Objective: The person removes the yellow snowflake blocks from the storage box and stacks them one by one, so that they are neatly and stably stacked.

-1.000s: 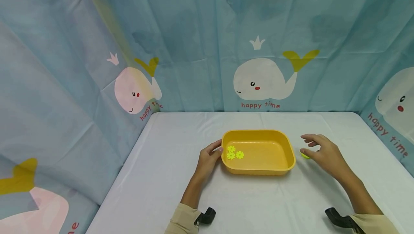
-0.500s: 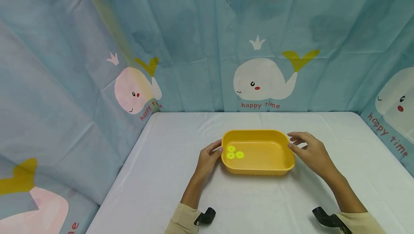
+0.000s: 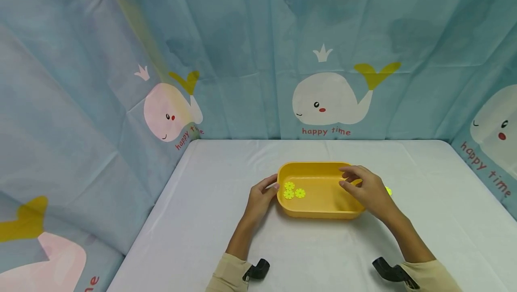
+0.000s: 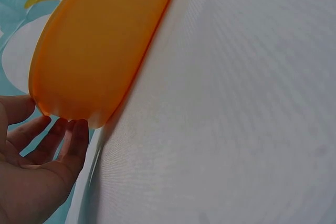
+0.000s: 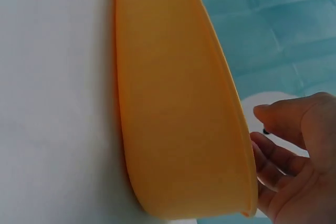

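A yellow rectangular tray sits on the white table, with several small yellow-green flower-shaped pieces lying in its left end. My left hand holds the tray's left end, the thumb at the rim and the fingertips against the outer wall, as the left wrist view shows. Over the tray's right side is my right hand, thumb and fingers apart. In the right wrist view nothing shows between the fingertips of that hand. Another yellow-green piece lies right of the tray, partly hidden behind the right hand.
White cloth covers the table. A blue curtain printed with whales hangs behind it and along both sides. Dark wrist-camera mounts stick out at the sleeves.
My right hand has moved left, from beside the piece on the table to over the tray's right end. That piece shows behind it again. My left hand and the tray stay put.
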A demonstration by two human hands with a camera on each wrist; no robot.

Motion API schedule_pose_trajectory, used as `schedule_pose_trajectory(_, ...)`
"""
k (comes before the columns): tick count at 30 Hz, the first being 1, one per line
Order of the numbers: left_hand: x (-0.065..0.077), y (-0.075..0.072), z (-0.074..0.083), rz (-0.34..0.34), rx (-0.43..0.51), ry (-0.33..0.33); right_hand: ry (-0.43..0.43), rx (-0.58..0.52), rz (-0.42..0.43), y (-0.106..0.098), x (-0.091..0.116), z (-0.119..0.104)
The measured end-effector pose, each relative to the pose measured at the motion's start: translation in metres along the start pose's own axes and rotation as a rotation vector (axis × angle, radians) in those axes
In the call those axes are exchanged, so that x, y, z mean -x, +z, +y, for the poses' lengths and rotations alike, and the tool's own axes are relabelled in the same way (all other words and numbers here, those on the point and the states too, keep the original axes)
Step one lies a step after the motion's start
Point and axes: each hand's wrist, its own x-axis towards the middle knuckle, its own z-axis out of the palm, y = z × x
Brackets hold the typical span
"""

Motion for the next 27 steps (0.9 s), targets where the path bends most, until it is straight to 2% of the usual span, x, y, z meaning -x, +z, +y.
schedule_pose_trajectory(12,0.000,0.000,0.001,0.003,0.006,-0.011,-0.031,-0.030,-0.108,0.027,-0.014,-0.010)
schedule_pose_trajectory(19,0.000,0.000,0.001,-0.002,0.024,0.000,-0.013,-0.037,-0.156,0.041,-0.022,-0.012)
schedule_pose_trajectory(27,-0.001,0.000,0.000,-0.003,0.027,-0.003,0.029,-0.092,-0.279,0.056,-0.034,-0.017)
